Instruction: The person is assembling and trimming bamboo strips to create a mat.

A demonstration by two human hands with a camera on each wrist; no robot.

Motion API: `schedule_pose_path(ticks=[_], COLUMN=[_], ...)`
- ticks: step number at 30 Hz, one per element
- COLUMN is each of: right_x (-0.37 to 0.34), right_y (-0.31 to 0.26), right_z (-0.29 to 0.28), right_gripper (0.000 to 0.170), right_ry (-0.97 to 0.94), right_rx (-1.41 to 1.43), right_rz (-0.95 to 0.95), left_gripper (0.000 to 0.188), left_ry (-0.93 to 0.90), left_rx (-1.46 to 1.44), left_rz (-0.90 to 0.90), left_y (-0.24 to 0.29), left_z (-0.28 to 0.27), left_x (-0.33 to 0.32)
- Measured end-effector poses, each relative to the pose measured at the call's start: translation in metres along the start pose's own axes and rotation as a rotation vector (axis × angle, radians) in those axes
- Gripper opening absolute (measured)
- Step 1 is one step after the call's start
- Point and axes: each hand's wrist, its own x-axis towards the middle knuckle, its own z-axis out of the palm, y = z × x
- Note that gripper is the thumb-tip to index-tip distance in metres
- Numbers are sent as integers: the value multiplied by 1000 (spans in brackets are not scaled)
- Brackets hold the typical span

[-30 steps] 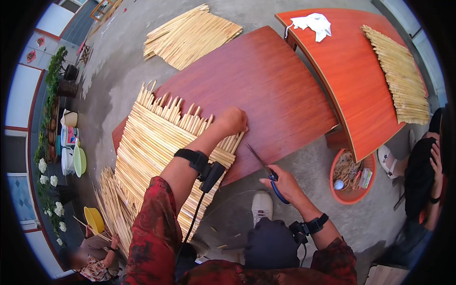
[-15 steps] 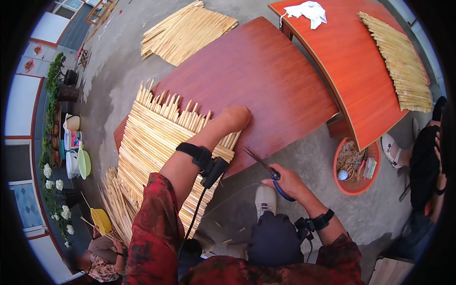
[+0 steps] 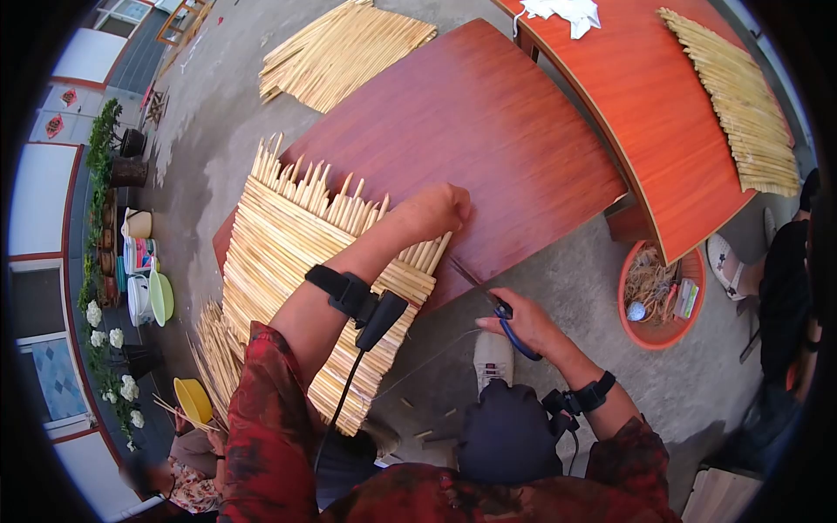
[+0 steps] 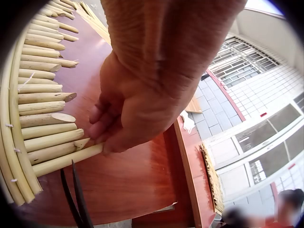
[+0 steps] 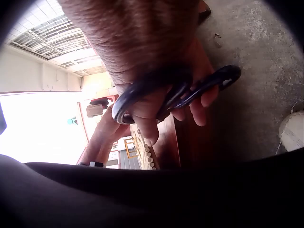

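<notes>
A mat of pale peeled sticks, tied together with thin string, lies on the dark red table. My left hand reaches over its near right corner. In the left wrist view, its thumb and fingertips pinch the cut end of the outermost stick. My right hand holds scissors with dark blue handles, its fingers through the loops. The blades point up at that outermost stick, slightly parted, tips close to it. In the right wrist view, the handles wrap around the thumb.
An orange table to the right bears another stick mat and a white cloth. Below it stands an orange basin of scraps. More sticks lie on the far floor. People sit at lower left and right.
The head view has tilted, so the tables and basin sit higher in it. My left hand has shifted slightly right along the mat's edge; the scissors remain by the mat's corner.
</notes>
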Motion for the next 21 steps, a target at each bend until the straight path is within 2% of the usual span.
schedule_pose_path(ticks=[6, 11, 16, 21], right_x=[11, 18, 21, 13], right_y=[-19, -20, -22, -28], right_z=[10, 12, 6, 6], right_gripper=[60, 61, 54, 44], right_ry=[-79, -71, -95, -61], right_rx=[101, 99, -4, 21], right_rz=[43, 30, -34, 10], left_gripper=[14, 14, 15, 13], left_ry=[-37, -76, -89, -115], left_rx=[7, -9, 22, -11], left_rz=[89, 69, 77, 120], left_y=[17, 25, 29, 25], left_z=[0, -5, -7, -2], left_x=[-7, -9, -10, -8])
